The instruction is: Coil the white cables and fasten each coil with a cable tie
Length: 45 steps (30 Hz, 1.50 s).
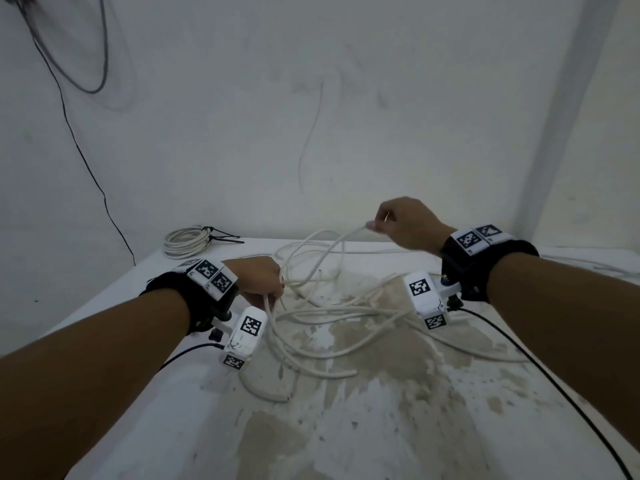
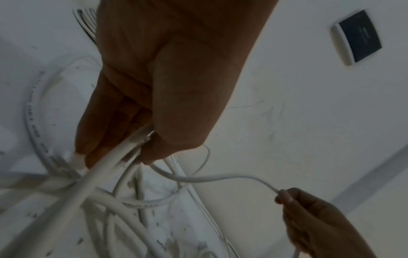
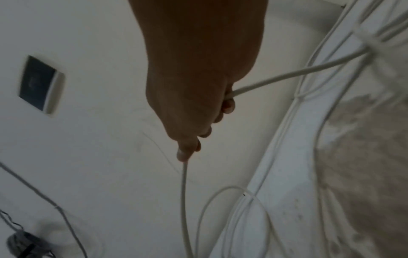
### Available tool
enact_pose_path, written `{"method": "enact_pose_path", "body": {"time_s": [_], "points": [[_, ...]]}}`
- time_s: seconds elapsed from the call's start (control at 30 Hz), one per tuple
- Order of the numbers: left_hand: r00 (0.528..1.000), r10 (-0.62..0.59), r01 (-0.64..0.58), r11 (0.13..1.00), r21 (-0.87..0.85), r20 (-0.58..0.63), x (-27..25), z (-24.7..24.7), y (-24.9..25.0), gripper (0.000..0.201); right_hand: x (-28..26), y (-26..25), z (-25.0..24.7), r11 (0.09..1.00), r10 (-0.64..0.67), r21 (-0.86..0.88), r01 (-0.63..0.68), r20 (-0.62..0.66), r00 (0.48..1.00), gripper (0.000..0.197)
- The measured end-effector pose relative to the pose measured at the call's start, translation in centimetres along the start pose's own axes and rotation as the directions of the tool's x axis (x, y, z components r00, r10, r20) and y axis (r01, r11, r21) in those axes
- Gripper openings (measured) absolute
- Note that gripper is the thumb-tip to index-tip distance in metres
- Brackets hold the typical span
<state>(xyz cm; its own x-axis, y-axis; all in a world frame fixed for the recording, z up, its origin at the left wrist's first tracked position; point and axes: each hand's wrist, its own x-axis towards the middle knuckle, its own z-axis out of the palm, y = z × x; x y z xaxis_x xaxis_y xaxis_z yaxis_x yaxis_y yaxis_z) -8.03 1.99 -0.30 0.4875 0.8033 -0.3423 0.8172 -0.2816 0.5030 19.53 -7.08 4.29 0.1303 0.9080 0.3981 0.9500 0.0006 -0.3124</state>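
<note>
Loose white cable [image 1: 349, 313] lies tangled across the worn white table [image 1: 381, 427]. My left hand [image 1: 263, 278] grips a bundle of its loops at the table's left middle; in the left wrist view the fingers [image 2: 114, 136] curl round several strands [image 2: 106, 171]. My right hand [image 1: 405, 223] is raised over the far edge and pinches one strand [image 1: 346, 237] that runs back to the left hand; the right wrist view shows that cable [image 3: 184, 192] passing through the closed fist [image 3: 194, 111]. A finished coil [image 1: 185, 241] bound with a black cable tie [image 1: 221, 237] lies at the far left corner.
A white wall [image 1: 311, 116] rises right behind the table, with black wires [image 1: 86, 140] hanging at its left. Black camera leads [image 1: 540, 368] trail from both wrists over the table. A dark wall plate [image 2: 355, 37] shows in the wrist views.
</note>
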Motion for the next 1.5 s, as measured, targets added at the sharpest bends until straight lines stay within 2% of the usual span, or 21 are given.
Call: {"method": "enact_pose_path", "body": {"time_s": [0.17,0.3,0.37,0.43,0.5,0.53,0.57,0.63,0.73,0.77,0.8,0.87,0.93,1.0,1.1,1.13,1.2,1.27,1.37,1.4,1.5], "points": [[1.000,0.012,-0.012,1.000,0.007,-0.015,-0.8,-0.7,1.2,0.025,-0.2,0.1,-3.3,0.995,0.080,0.078,-0.062,-0.251,0.965,0.028],[1.000,-0.006,0.007,0.999,0.037,-0.018,-1.4,-0.8,1.1,0.031,-1.6,0.7,-3.2,0.994,0.097,-0.032,-0.108,-0.245,0.965,0.030],[1.000,-0.020,0.021,0.998,0.055,-0.013,-1.5,-0.3,0.8,0.031,-2.8,0.6,-2.3,0.989,0.012,-0.145,-0.034,-0.151,0.988,0.035],[0.999,-0.028,0.029,0.998,0.063,-0.015,-1.5,0.2,0.6,0.031,-4.5,0.0,-1.0,0.987,-0.043,-0.149,0.061,0.121,0.992,0.035],[0.999,-0.036,0.037,0.997,0.067,-0.020,-1.6,0.5,0.4,0.032,-6.4,-0.5,1.2,0.976,0.027,-0.202,0.082,0.483,0.875,0.037],[0.999,-0.035,0.037,0.997,0.070,-0.022,-1.7,0.5,0.4,0.033,-7.2,-0.4,2.3,0.956,0.092,-0.278,0.093,0.587,0.805,0.037],[0.999,-0.035,0.036,0.997,0.072,-0.019,-1.9,0.5,0.4,0.033,-7.8,-0.2,3.3,0.927,0.136,-0.354,0.124,0.626,0.768,0.035],[1.000,-0.026,0.026,0.997,0.073,-0.008,-2.3,0.3,0.5,0.033,-8.3,0.5,4.1,0.879,0.139,-0.440,0.184,0.606,0.783,0.033],[1.000,-0.029,0.029,0.997,0.071,0.001,-2.9,-0.2,0.4,0.034,-7.7,1.2,2.2,0.921,0.130,-0.366,0.132,0.610,0.781,0.035],[0.999,-0.040,0.041,0.997,0.060,-0.018,-3.2,-0.4,0.4,0.034,-7.3,1.4,1.1,0.952,0.121,-0.296,0.073,0.584,0.803,0.034],[0.998,-0.044,0.046,0.998,0.038,-0.053,-3.2,-0.5,0.4,0.035,-6.9,1.5,-0.2,0.970,0.108,-0.244,0.017,0.490,0.865,0.036],[0.986,-0.043,0.035,0.998,-0.046,-0.162,-3.3,-0.7,0.7,0.037,-5.9,1.7,-2.7,0.980,0.104,-0.184,-0.079,0.131,0.986,0.045],[0.963,-0.047,-0.006,0.981,-0.191,-0.267,-3.9,-1.0,1.9,0.037,-4.9,1.0,-5.0,0.984,0.163,-0.040,-0.173,-0.185,0.969,0.052],[0.975,-0.073,-0.010,0.929,-0.371,-0.208,-4.7,-1.3,3.7,0.044,-4.2,-0.2,-6.8,0.980,0.197,0.102,-0.172,-0.325,0.925,0.055],[0.998,-0.027,0.053,0.737,-0.673,0.049,-6.1,-2.1,6.8,0.054,-3.9,-2.7,-7.9,0.984,0.158,0.133,-0.115,-0.382,0.910,0.055],[0.997,0.008,0.058,0.646,-0.761,0.082,-6.4,-2.4,7.8,0.047,-4.0,-3.5,-7.8,0.989,0.135,0.101,-0.105,-0.371,0.919,0.055],[0.997,0.079,-0.027,0.560,-0.828,0.020,-7.1,-2.8,9.5,0.020,-4.6,-4.6,-6.7,0.995,0.090,0.000,-0.095,-0.310,0.946,0.056],[0.986,0.164,-0.100,0.565,-0.819,-0.007,-8.1,-2.3,11.0,0.025,-5.5,-5.3,-4.9,0.991,0.063,-0.100,-0.090,-0.240,0.969,0.051],[0.971,0.238,-0.113,0.587,-0.802,0.038,-8.7,-1.0,12.6,0.014,-6.9,-6.4,-1.8,0.973,0.025,-0.219,-0.067,-0.191,0.981,0.039],[0.977,0.214,-0.111,0.580,-0.807,0.020,-8.8,-0.5,13.1,0.020,-7.4,-6.8,-0.7,0.969,0.001,-0.240,-0.047,-0.189,0.982,0.032],[0.973,0.032,-0.206,0.576,-0.791,-0.229,-8.1,0.3,13.7,0.023,-8.4,-7.5,1.8,0.981,-0.043,-0.192,0.006,-0.193,0.980,0.027]]}}
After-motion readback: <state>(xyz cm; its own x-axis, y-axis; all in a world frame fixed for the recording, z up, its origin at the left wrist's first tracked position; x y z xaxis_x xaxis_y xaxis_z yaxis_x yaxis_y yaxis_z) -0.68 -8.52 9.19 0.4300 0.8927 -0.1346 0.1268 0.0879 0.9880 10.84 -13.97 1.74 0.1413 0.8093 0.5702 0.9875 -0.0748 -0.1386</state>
